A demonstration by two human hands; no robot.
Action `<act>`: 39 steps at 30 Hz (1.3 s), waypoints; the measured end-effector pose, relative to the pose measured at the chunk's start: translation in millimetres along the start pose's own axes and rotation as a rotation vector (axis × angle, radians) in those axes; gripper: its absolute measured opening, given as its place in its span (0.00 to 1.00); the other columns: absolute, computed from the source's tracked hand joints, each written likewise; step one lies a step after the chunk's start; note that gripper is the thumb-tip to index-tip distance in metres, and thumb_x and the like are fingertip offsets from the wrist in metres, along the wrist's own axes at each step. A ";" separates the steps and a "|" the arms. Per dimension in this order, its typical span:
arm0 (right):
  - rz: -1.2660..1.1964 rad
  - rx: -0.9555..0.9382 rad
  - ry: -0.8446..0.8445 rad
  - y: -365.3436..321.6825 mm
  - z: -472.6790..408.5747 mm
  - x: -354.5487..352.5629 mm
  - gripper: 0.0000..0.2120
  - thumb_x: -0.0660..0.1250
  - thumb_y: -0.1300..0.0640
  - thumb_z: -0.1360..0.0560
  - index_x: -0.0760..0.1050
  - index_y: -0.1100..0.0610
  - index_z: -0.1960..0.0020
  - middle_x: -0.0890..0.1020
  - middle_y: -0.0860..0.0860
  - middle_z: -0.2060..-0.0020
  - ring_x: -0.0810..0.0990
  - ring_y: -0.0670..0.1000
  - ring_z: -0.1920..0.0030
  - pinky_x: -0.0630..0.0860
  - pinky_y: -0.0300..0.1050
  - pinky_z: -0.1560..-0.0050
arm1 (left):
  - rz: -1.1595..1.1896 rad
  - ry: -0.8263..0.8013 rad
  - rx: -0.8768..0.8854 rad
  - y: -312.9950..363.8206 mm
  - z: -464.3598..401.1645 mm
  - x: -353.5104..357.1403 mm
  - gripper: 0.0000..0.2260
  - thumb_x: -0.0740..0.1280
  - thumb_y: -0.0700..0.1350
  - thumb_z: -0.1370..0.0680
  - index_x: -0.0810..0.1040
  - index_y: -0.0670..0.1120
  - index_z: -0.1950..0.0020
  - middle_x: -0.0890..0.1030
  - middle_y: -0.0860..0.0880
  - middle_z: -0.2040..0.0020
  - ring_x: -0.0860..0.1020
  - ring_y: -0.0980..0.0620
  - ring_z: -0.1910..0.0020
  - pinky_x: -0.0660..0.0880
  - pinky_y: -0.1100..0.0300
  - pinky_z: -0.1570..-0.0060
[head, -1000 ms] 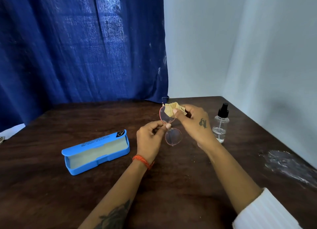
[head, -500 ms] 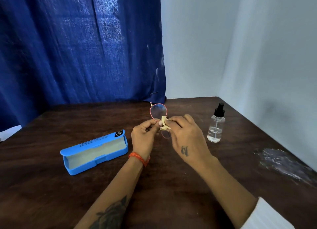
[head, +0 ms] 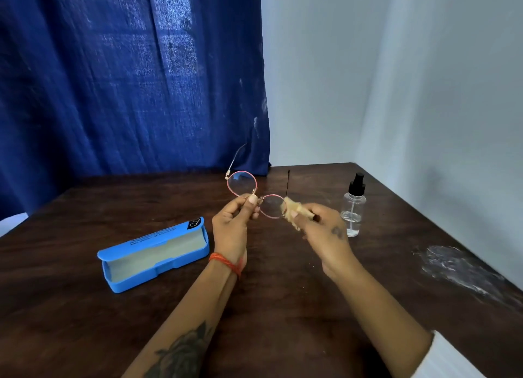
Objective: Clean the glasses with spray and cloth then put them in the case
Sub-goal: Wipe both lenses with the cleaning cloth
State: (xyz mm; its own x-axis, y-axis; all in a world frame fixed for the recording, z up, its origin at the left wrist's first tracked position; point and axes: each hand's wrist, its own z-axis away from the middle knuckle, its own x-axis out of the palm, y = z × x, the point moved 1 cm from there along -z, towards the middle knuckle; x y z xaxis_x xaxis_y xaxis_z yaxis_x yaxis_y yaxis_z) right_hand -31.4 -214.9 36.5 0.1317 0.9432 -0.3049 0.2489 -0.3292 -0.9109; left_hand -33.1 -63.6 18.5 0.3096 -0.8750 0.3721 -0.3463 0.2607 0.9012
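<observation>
Round pink-rimmed glasses (head: 242, 184) are held above the dark wooden table (head: 283, 307), temples unfolded and pointing away. My left hand (head: 233, 227) pinches them at the bridge. My right hand (head: 322, 233) grips a small beige cloth (head: 293, 211) against the outer edge of the right lens. A clear spray bottle (head: 352, 208) with a black pump top stands upright just right of my right hand. The blue glasses case (head: 155, 254) lies open on the table to the left, its pale lining showing and nothing in it.
A crumpled clear plastic wrapper (head: 464, 267) lies near the table's right edge. A blue curtain (head: 127, 80) hangs behind the table and a pale wall (head: 424, 95) closes the right side. Something white (head: 12, 222) shows at the far left edge.
The glasses have turned from upright to roughly level. My right hand with the cloth has slid from between the lenses out to the right lens's outer edge.
</observation>
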 end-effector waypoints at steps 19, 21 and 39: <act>-1.431 0.889 -0.264 -19.9 21.2 37.5 0.09 0.55 0.73 0.25 0.74 0.72 0.55 0.80 0.61 0.70 0.79 0.51 0.75 0.76 0.35 0.77 | 0.137 0.055 -0.078 -1.3 6.7 7.5 0.03 0.68 0.40 0.27 0.82 0.44 0.57 0.83 0.51 0.63 0.79 0.56 0.63 0.76 0.66 0.63; -1.441 0.898 -0.266 -19.9 21.4 32.1 0.09 0.55 0.73 0.25 0.74 0.73 0.55 0.80 0.62 0.70 0.80 0.52 0.75 0.77 0.36 0.76 | 0.099 0.043 -0.058 -1.2 6.1 6.4 0.04 0.68 0.41 0.28 0.83 0.47 0.60 0.83 0.53 0.65 0.78 0.58 0.64 0.74 0.67 0.63; 0.288 -0.773 0.015 -73.9 -0.1 15.8 0.11 0.67 0.64 0.28 0.80 0.56 0.47 0.81 0.52 0.55 0.78 0.49 0.54 0.73 0.37 0.53 | -0.391 0.024 0.154 2.8 6.4 1.5 0.04 0.67 0.44 0.26 0.82 0.50 0.57 0.82 0.51 0.63 0.75 0.60 0.65 0.73 0.63 0.62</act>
State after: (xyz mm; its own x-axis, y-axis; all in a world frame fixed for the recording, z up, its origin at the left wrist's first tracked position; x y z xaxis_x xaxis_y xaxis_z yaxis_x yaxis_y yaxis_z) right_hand -47.6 -175.6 99.0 0.3030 0.8183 -0.4885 0.7927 -0.5009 -0.3474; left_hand -39.2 -66.8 20.1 0.4642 -0.8856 0.0157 -0.3261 -0.1544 0.9326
